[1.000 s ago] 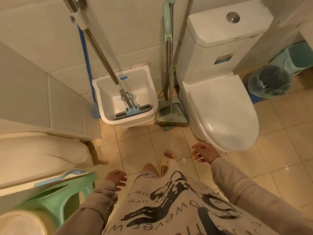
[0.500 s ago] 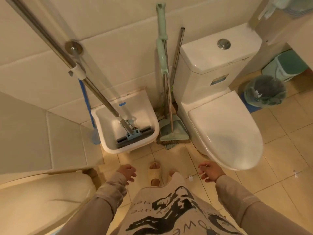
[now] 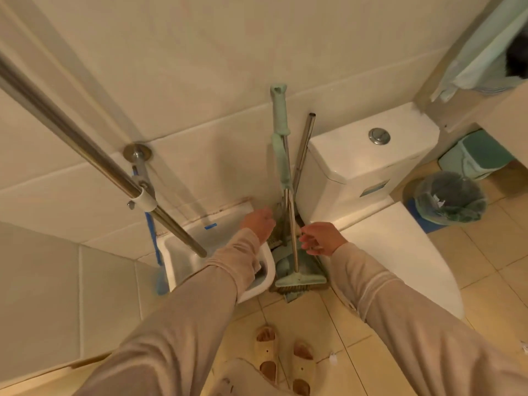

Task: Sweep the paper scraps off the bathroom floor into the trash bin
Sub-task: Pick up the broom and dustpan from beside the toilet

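Observation:
A green broom [image 3: 290, 230] and a green dustpan [image 3: 307, 268] with a metal handle lean upright against the wall between the mop sink and the toilet. My left hand [image 3: 258, 224] hovers just left of the broom shaft, fingers loosely curled, holding nothing. My right hand [image 3: 321, 238] is just right of the shaft, fingers spread, also empty. A small white paper scrap [image 3: 332, 358] lies on the tan floor tiles by my right slipper. The round trash bin [image 3: 450, 197], lined with a dark bag, stands right of the toilet.
A white toilet [image 3: 394, 252] fills the right middle. A white mop sink [image 3: 183, 258] with a metal mop pole [image 3: 94, 161] is on the left. A green lidded bin [image 3: 475, 154] sits under a counter far right. Another scrap [image 3: 524, 347] lies at the right edge.
Both arms have reached forward from near my body to either side of the broom shaft. The camera has tilted up toward the wall.

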`<state>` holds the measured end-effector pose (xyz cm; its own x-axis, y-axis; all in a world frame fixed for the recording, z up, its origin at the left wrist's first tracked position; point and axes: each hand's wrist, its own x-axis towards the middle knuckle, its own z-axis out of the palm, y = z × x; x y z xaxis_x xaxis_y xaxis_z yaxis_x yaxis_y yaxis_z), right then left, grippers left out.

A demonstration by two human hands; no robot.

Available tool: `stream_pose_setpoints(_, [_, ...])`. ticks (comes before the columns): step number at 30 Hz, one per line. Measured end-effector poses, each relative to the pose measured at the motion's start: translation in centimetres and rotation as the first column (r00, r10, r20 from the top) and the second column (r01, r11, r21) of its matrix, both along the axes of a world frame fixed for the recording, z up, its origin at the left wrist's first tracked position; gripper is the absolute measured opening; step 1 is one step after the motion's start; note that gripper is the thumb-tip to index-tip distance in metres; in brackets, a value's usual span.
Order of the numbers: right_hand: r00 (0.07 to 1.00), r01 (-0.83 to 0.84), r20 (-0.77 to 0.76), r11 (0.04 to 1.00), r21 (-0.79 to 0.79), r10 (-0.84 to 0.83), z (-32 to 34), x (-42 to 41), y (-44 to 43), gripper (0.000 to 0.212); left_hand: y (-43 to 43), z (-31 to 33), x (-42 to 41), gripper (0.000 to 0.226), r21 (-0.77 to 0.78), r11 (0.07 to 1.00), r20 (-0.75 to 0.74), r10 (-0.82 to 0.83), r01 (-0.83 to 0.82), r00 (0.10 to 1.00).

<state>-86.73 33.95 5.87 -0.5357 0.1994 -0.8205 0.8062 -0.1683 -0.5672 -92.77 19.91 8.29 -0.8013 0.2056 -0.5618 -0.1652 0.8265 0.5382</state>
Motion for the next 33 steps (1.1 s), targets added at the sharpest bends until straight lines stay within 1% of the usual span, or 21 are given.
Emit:
stream_pose_setpoints(3, [0.996,0.034,-0.08,0.999,-0.038,-0.037,2.0,-4.6,0.0,0.021,1.9,1.6,-2.7,0.044,0.033,0.999,-0.153,-0.006,0.011,0.988])
stream_pose_setpoints(5, [0.988,0.081,-0.13,0.997,-0.016,-0.082,2.8,-7.3,0.7,0.02,3.3,1.8,-3.7,0.053,0.047,0.999,-0.248,0.002,0.01,0.969])
stream_pose_setpoints(7, [0.978,0.149,-0.15,0.989,0.011,-0.146,2.8,-9.3,1.3,0.011,4.4,1.9,-3.9,0.061,0.056,0.997,-0.322,-0.025,0.045,0.946])
stream_pose_setpoints(8, [0.974,0.176,-0.151,0.984,0.032,-0.169,2.5,-10.0,1.5,0.01,4.8,1.7,-3.9,0.063,0.043,0.997,-0.37,-0.045,0.065,0.928])
stream_pose_setpoints(10, [0.973,0.191,-0.14,0.98,0.055,-0.182,1.9,-11.1,1.5,0.016,5.2,0.9,-3.8,0.066,-0.035,0.993,-0.436,-0.119,0.116,0.892])
stream_pose_setpoints(12, [0.978,0.16,-0.144,0.986,0.037,-0.153,1.4,-12.1,1.2,0.019,5.3,0.0,-3.8,0.069,-0.084,0.985,-0.44,-0.173,0.151,0.881])
stream_pose_setpoints(14, [0.978,0.128,-0.166,0.992,0.011,-0.124,1.2,-13.2,0.8,0.016,5.4,-0.7,-4.0,0.07,-0.086,0.981,-0.423,-0.195,0.175,0.885])
stream_pose_setpoints(15, [0.973,0.145,-0.178,0.989,-0.023,-0.147,1.1,-13.8,0.6,0.014,5.4,-0.9,-4.2,0.069,-0.079,0.98,-0.421,-0.199,0.183,0.885])
stream_pose_setpoints(17, [0.957,0.192,-0.204,0.977,-0.089,-0.206,0.9,-15.0,0.4,0.021,5.4,-1.3,-4.7,0.066,-0.07,0.98,-0.444,-0.197,0.185,0.874])
stream_pose_setpoints(18, [0.952,0.198,-0.219,0.975,-0.101,-0.216,0.9,-15.7,0.5,0.026,5.5,-1.4,-5.0,0.065,-0.065,0.981,-0.464,-0.193,0.184,0.865])
stream_pose_setpoints(22, [0.95,0.175,-0.244,0.979,-0.101,-0.195,1.2,-17.6,0.7,0.027,5.3,-1.4,-6.2,0.062,-0.06,0.976,-0.526,-0.211,0.212,0.824])
stream_pose_setpoints(24, [0.95,0.181,-0.236,0.976,-0.123,-0.206,1.4,-18.0,0.4,0.026,4.7,-1.4,-7.2,0.06,-0.137,0.959,-0.588,-0.282,0.25,0.758])
stream_pose_setpoints(26, [0.941,0.219,-0.222,0.961,-0.171,-0.254,1.7,-17.5,0.6,0.023,4.3,-1.2,-8.1,0.06,-0.286,0.91,-0.607,-0.416,0.302,0.677])
stream_pose_setpoints(28, [0.929,0.265,-0.209,0.945,-0.194,-0.304,1.8,-16.5,1.5,0.022,4.5,-0.8,-8.5,0.059,-0.413,0.846,-0.567,-0.528,0.337,0.632])
stream_pose_setpoints(30, [0.923,0.304,-0.162,0.919,-0.25,-0.349,2.0,-15.3,2.4,0.024,4.8,-0.2,-8.3,0.053,-0.496,0.786,-0.539,-0.612,0.369,0.579])
stream_pose_setpoints(31, [0.925,0.312,-0.128,0.908,-0.279,-0.357,2.3,-14.9,2.7,0.027,4.8,0.3,-8.3,0.046,-0.537,0.752,-0.539,-0.654,0.382,0.53])
stream_pose_setpoints(33, [0.936,0.322,-0.041,0.896,-0.308,-0.35,3.4,-14.3,3.2,0.026,4.8,1.6,-8.5,0.029,-0.661,0.643,-0.518,-0.764,0.387,0.384])
